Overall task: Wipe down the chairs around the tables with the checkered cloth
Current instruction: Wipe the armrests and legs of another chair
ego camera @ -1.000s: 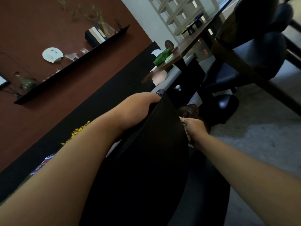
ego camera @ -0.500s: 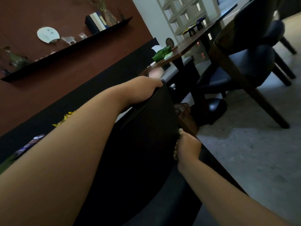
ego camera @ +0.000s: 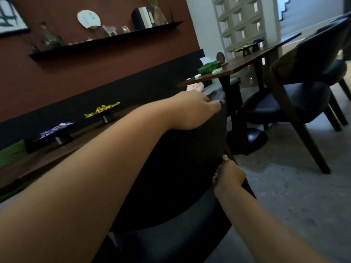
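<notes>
The left hand (ego camera: 191, 111) grasps the top edge of the dark chair back (ego camera: 171, 177); the right hand (ego camera: 228, 175) presses the checkered cloth (ego camera: 215, 176) (mostly hidden) against its side.

Both forearms are bare, no sleeves, and the left hand (ego camera: 191, 112) has dark-painted nails.

Two hands (ego camera: 191, 112), two tables (ego camera: 245, 62), two chairs (ego camera: 171, 177), one cloth (ego camera: 216, 175).

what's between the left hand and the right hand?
Head view: the dark chair back. The left hand rests on its top edge; the right hand presses the checkered cloth lower on its side edge.
</notes>
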A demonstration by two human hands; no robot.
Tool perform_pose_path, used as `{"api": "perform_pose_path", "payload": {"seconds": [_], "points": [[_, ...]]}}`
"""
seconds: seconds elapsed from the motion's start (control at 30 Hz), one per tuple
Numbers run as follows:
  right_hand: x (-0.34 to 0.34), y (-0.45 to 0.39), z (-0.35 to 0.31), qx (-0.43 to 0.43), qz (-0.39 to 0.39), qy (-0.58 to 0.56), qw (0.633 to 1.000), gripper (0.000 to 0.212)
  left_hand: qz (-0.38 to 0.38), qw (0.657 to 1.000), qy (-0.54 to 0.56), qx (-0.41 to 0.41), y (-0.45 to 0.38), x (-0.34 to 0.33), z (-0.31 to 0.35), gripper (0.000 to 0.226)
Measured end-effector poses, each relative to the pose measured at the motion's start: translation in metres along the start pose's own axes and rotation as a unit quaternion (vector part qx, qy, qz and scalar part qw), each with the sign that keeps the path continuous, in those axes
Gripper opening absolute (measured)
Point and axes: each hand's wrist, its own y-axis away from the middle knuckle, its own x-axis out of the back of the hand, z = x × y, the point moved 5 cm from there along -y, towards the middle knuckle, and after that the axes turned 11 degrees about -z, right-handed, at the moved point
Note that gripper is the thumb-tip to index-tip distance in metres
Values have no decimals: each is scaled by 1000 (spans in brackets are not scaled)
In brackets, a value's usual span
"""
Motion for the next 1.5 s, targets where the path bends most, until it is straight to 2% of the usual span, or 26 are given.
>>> {"api": "perform_pose_path", "payload": {"seconds": [0.1, 0.17, 0.27, 0.4, 0.6, 0.77, 0.93, 1.0, 1.13, 1.2, 1.27, 1.33, 1.4, 1.47, 1.5], "points": [[-1, 1, 5, -6, 0, -32, 999, 23, 6, 1000, 23, -4, 44, -11, -13, 38], [-1, 6, 11, 12, -18, -36, 999, 24, 65, 997, -48, -10, 78, -23, -24, 44], [2, 19, 21, 17, -8, -47, 999, 23, 236, 946, -224, -11, 120, -37, -32, 57], [5, 47, 46, -37, 13, -44, 998, 36, 320, 901, -293, 0, 129, -52, -26, 48], [-3, 78, 101, -90, -76, -72, 990, 41, 347, 895, -280, -10, 131, -53, -28, 46], [-26, 109, 171, -217, -174, -100, 955, 33, 358, 887, -290, 3, 131, -53, -26, 45], [-26, 125, 173, -256, -180, -137, 940, 38, 359, 893, -273, -8, 134, -52, -26, 46], [-9, 117, 149, -188, -185, -123, 957, 32, 361, 897, -256, -2, 135, -54, -28, 46], [33, 80, 51, 70, -112, -31, 991, 24, 359, 908, -213, 28, 134, -54, -30, 52], [32, 66, 6, 190, -117, 18, 975, 14, 351, 911, -212, 49, 130, -51, -27, 58], [12, 58, -21, 255, -153, 48, 954, 22, 331, 919, -209, 54, 123, -45, -23, 62], [-12, 62, -40, 316, -179, 74, 929, 36, 272, 945, -169, 62, 110, -36, -21, 63], [-34, 68, -59, 375, -186, 80, 905, 41, 159, 977, -109, 95, 89, -26, -23, 63], [-49, 70, -82, 424, -184, 80, 883, 41, 47, 992, -33, 116, 67, -18, -22, 64], [-54, 71, -95, 455, -187, 87, 866, 41, 15, 993, -8, 115, 56, -15, -19, 64]]}}
